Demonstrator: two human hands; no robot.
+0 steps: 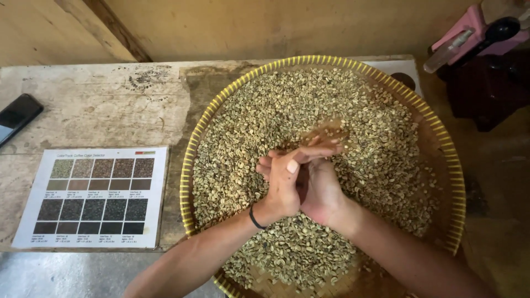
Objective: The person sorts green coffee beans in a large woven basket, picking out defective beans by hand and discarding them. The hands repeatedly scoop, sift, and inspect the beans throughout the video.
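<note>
Fingers (309, 156) of both hands are pressed together, the left hand (282, 187) laid over the right hand (320, 190), palms meeting and fingertips pointing away from the person. Whether any beans are caught between the palms cannot be told. A dark band circles the left wrist.

Pale green coffee beans (265, 116) lie all around and beneath the hands, filling a round woven tray (441, 135) with a yellow rim. Just beyond the fingertips the beans thin out and a bare brown patch of the weave shows through. More beans heap up near the wrists, between the two forearms.

This tray rests on a worn wooden worktop (110, 105). Left of it, well apart from the hands, lies a printed colour chart (94, 196) with two rows of bean swatches running from light to dark. A dark phone (16, 116) sits at the far left edge. At the top right stands a pink object (475, 27) with a black handle.

Each bean is small, oval and matt, greenish to tan, some with a visible centre crease.
</note>
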